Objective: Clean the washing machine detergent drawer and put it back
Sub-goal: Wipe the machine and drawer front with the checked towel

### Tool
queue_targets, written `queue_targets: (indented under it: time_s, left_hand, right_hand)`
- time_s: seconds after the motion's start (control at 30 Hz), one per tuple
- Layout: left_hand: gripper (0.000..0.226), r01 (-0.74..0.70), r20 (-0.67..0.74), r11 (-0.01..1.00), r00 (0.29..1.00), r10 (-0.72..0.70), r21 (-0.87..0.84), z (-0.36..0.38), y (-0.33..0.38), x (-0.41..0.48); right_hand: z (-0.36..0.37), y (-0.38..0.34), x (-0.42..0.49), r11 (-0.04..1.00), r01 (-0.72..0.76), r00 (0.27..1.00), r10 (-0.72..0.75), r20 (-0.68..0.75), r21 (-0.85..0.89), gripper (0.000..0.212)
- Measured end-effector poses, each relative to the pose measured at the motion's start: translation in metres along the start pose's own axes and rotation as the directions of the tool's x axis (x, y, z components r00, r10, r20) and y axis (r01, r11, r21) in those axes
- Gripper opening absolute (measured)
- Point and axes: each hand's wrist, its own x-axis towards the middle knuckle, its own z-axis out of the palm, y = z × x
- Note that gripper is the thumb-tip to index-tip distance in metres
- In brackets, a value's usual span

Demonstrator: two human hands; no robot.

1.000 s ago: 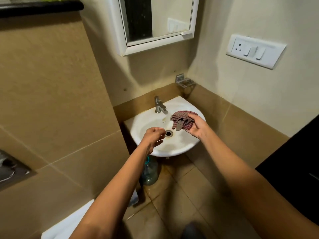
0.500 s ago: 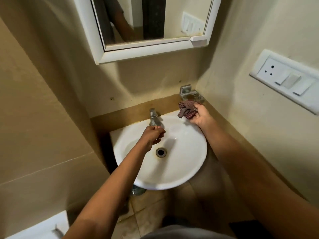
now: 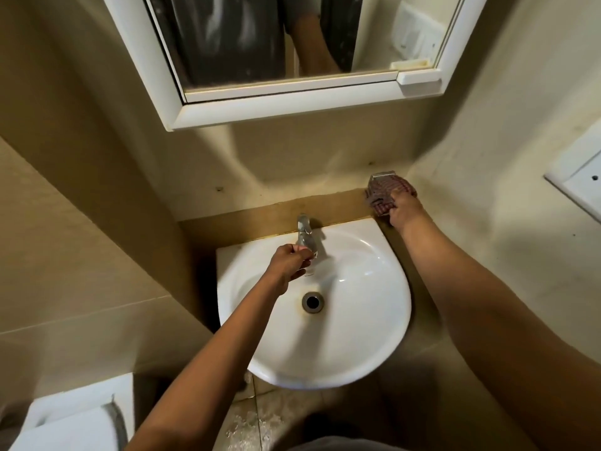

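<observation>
The detergent drawer is nowhere in view; what shows is a washbasin corner, so this looks like a wash-up or cloth-rinsing step and not work on the drawer itself.

The left hand (image 3: 291, 262) has its fingers curled round the front end of the tap (image 3: 305, 234), over the back of the sink (image 3: 357, 369). The right hand (image 3: 401, 208) grips a bunched dark red cloth (image 3: 382, 193) and holds it against the small metal holder (image 3: 383, 174) in the wall corner, just beyond the sink's rim. (Whether water is running I cannot tell; no stream is plain.)

To do this well, I would turn the tap with a firm, short twist and keep the wrist low so nothing splashes past the rim. If the cloth is being parked, it should be draped well over the holder so it does not slide down behind the sink; if it is to be wetted, bring it over the drain (image 3: 313, 302), not the edge.

Room is tight. The walls meet close behind the right hand, the mirror frame (image 3: 292, 115) overhangs the tap, and a switch plate (image 3: 579, 183) sits on the right wall, well apart from the sink but worth keeping wet hands away from. The open space is the bowl itself and the floor in front, which looks wet and may be slippery.
</observation>
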Motion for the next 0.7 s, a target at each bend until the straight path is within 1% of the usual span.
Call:
queue_targets:
  time_s: [0.07, 0.1, 0.13, 0.17, 0.2, 0.23, 0.27, 0.3, 0.4, 0.47, 0.57, 0.63, 0.7]
  left_hand:
    - [0.008, 0.011, -0.008, 1.0, 1.0, -0.011, -0.001, -0.002, -0.001, 0.003]
    - [0.007, 0.015, -0.01, 1.0, 1.0, -0.015, -0.004, -0.002, -0.002, 0.004]
    - [0.006, 0.019, -0.011, 1.0, 1.0, -0.019, -0.007, -0.002, -0.002, 0.004]
    - [0.005, 0.021, -0.011, 1.0, 1.0, -0.021, -0.009, -0.003, -0.003, 0.004]
    - [0.005, 0.022, -0.01, 1.0, 1.0, -0.022, -0.01, -0.003, -0.003, 0.004]
    - [0.005, 0.023, -0.009, 1.0, 1.0, -0.024, -0.012, -0.003, -0.004, 0.003]
    - [0.005, 0.023, -0.008, 1.0, 1.0, -0.023, -0.012, -0.004, -0.004, 0.003]
    - [0.006, 0.02, -0.008, 1.0, 1.0, -0.02, -0.013, -0.006, -0.006, 0.002]
    - [0.01, 0.002, -0.019, 1.0, 1.0, -0.002, -0.012, -0.013, -0.007, -0.004]
    - [0.013, -0.013, -0.025, 1.0, 1.0, 0.013, -0.017, -0.02, -0.01, -0.008]
    - [0.015, -0.041, -0.021, 0.999, 0.999, 0.041, -0.011, -0.035, -0.013, -0.021]
    - [0.014, -0.063, -0.019, 0.998, 0.998, 0.063, 0.008, -0.052, -0.017, -0.032]
    - [0.014, -0.094, -0.019, 0.995, 0.995, 0.095, 0.033, -0.073, -0.019, -0.044]
  right_hand:
    - [-0.008, 0.005, 0.008, 0.977, 0.046, 0.999, -0.043, 0.02, -0.206, 0.04]
    - [-0.011, 0.008, 0.015, 0.952, 0.086, 0.995, -0.095, -0.017, -0.294, 0.042]
    - [-0.012, 0.012, 0.022, 0.922, 0.128, 0.978, -0.179, -0.109, -0.365, 0.047]
    - [-0.013, 0.015, 0.026, 0.883, 0.147, 0.939, -0.267, -0.217, -0.446, 0.054]
    - [-0.013, 0.017, 0.029, 0.822, 0.137, 0.894, -0.343, -0.288, -0.553, 0.062]
    - [-0.012, 0.019, 0.029, 0.734, 0.101, 0.857, -0.407, -0.316, -0.671, 0.069]
    - [-0.012, 0.02, 0.03, 0.656, 0.067, 0.835, -0.449, -0.318, -0.752, 0.075]
    - [-0.013, 0.022, 0.028, 0.615, 0.044, 0.83, -0.461, -0.314, -0.787, 0.078]
    - [-0.01, 0.032, 0.02, 0.604, 0.006, 0.823, -0.456, -0.339, -0.797, 0.076]
    - [0.002, 0.042, 0.007, 0.6, 0.054, 0.807, -0.497, -0.32, -0.798, 0.072]
    - [0.026, 0.061, -0.02, 0.55, 0.181, 0.798, -0.567, -0.205, -0.816, 0.072]
    - [0.036, 0.08, -0.041, 0.491, 0.235, 0.823, -0.56, -0.097, -0.839, 0.068]
    - [0.045, 0.1, -0.061, 0.441, 0.252, 0.851, -0.525, -0.019, -0.861, 0.068]
